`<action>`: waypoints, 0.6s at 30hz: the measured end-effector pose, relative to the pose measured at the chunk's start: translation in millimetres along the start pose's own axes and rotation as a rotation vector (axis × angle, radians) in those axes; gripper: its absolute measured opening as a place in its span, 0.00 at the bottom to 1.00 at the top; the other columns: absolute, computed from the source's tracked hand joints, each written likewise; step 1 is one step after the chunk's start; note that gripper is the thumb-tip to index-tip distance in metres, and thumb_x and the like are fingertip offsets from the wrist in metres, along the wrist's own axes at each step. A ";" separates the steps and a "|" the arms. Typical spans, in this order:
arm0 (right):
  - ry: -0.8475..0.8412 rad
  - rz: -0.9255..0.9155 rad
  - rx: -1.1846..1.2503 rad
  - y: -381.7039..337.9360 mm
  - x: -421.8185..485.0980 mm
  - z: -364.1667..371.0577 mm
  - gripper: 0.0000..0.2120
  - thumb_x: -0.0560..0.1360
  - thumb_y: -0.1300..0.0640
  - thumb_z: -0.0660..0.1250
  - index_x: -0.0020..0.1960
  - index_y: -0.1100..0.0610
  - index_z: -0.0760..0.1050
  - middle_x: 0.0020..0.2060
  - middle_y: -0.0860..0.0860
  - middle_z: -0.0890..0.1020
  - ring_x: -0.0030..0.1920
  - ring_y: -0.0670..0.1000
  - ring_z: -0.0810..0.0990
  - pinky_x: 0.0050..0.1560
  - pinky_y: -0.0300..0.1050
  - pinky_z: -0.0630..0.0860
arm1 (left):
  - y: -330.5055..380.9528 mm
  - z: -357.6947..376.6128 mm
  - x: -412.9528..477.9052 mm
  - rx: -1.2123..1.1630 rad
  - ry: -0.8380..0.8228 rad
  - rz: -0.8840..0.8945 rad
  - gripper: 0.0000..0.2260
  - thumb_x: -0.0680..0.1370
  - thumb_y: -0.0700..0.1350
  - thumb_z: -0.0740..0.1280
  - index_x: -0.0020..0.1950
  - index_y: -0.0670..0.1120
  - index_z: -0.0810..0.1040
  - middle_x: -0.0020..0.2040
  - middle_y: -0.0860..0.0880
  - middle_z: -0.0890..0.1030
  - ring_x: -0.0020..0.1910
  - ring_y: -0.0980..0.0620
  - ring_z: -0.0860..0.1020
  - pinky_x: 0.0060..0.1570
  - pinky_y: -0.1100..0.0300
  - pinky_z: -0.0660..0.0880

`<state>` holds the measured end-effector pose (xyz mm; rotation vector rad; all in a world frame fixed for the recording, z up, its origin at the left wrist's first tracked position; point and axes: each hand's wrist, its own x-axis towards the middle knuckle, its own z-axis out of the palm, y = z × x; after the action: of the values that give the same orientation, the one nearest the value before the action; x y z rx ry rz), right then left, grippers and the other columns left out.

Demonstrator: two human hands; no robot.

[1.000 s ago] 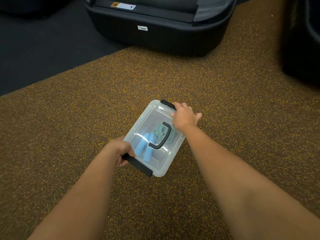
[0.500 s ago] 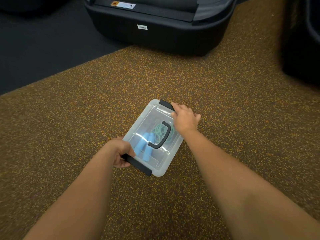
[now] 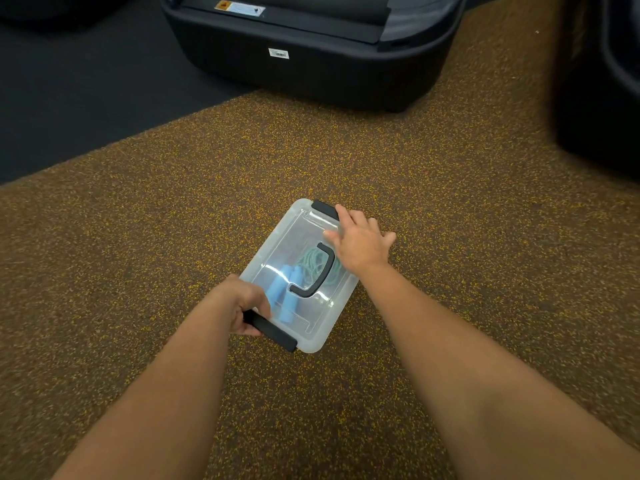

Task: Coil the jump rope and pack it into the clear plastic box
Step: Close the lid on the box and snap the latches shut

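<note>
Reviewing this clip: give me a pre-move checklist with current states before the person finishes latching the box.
1. Jump rope coiled inside clear plastic box: ok.
2. Lid seated on the box: ok, looks flush.
3. Left hand on near black latch: ok, gripping it.
4. Right hand by far latch: ok, fingers touching.
5. Latches snapped shut: cannot tell.
6. Box resting flat on speckled floor: ok.

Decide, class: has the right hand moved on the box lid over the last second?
Barely. The right hand stays flat on the far end of the lid, beside the far black latch, fingers slightly more spread.
</note>
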<state>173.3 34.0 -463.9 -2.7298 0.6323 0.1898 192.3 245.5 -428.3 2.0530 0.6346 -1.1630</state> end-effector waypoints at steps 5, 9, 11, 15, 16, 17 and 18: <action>-0.022 0.007 0.003 -2.3 -0.3 -0.2 0.28 0.78 0.37 0.49 0.76 0.43 0.50 0.71 0.47 0.64 0.67 0.55 0.65 0.58 0.57 0.62 | 1.8 3.6 -1.1 -0.028 0.034 -0.020 0.30 0.69 0.25 0.66 0.64 0.45 0.60 0.58 0.34 0.71 0.52 0.35 0.77 0.37 0.45 0.77; -0.008 0.003 0.010 -2.9 -1.2 -0.4 0.28 0.78 0.38 0.50 0.76 0.44 0.50 0.71 0.48 0.64 0.67 0.55 0.65 0.59 0.57 0.62 | 2.3 6.0 -0.7 -0.027 0.051 -0.038 0.29 0.69 0.25 0.65 0.63 0.46 0.60 0.50 0.35 0.72 0.49 0.36 0.77 0.41 0.45 0.79; -0.004 0.001 0.016 -3.0 -1.8 0.1 0.28 0.79 0.38 0.51 0.76 0.44 0.50 0.71 0.48 0.64 0.66 0.55 0.65 0.59 0.56 0.62 | 2.7 7.1 -1.8 -0.027 0.065 -0.035 0.28 0.69 0.25 0.64 0.63 0.45 0.60 0.46 0.36 0.71 0.46 0.37 0.77 0.44 0.45 0.79; -0.011 -0.004 0.021 -2.3 -1.4 -0.8 0.29 0.79 0.38 0.51 0.76 0.44 0.50 0.71 0.48 0.64 0.67 0.55 0.64 0.60 0.56 0.62 | 5.2 6.2 -4.8 -0.025 0.052 -0.035 0.27 0.69 0.25 0.64 0.61 0.45 0.59 0.46 0.37 0.70 0.44 0.38 0.76 0.48 0.43 0.79; -0.012 -0.005 0.024 -2.2 -1.3 -0.4 0.29 0.79 0.38 0.51 0.76 0.44 0.50 0.71 0.48 0.64 0.67 0.55 0.64 0.60 0.56 0.62 | 5.8 5.5 -5.3 -0.022 0.047 -0.031 0.27 0.70 0.24 0.64 0.62 0.44 0.60 0.46 0.36 0.70 0.43 0.38 0.76 0.46 0.43 0.79; -0.012 -0.007 0.025 -2.2 -1.4 -0.1 0.29 0.79 0.38 0.51 0.76 0.44 0.49 0.71 0.48 0.64 0.67 0.55 0.64 0.60 0.56 0.63 | 6.5 4.6 -6.2 -0.013 0.034 -0.025 0.27 0.70 0.24 0.65 0.63 0.42 0.61 0.48 0.36 0.71 0.42 0.38 0.76 0.42 0.44 0.79; -0.011 -0.009 0.025 -2.1 -1.5 0.1 0.29 0.79 0.38 0.51 0.76 0.44 0.49 0.71 0.48 0.64 0.67 0.55 0.64 0.60 0.56 0.63 | 6.9 4.1 -6.7 -0.004 0.017 -0.023 0.26 0.70 0.25 0.65 0.63 0.40 0.63 0.50 0.35 0.72 0.43 0.38 0.76 0.39 0.45 0.78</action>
<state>172.9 36.4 -463.1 -2.7050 0.6157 0.1928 191.7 237.4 -421.7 2.0592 0.6692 -1.1581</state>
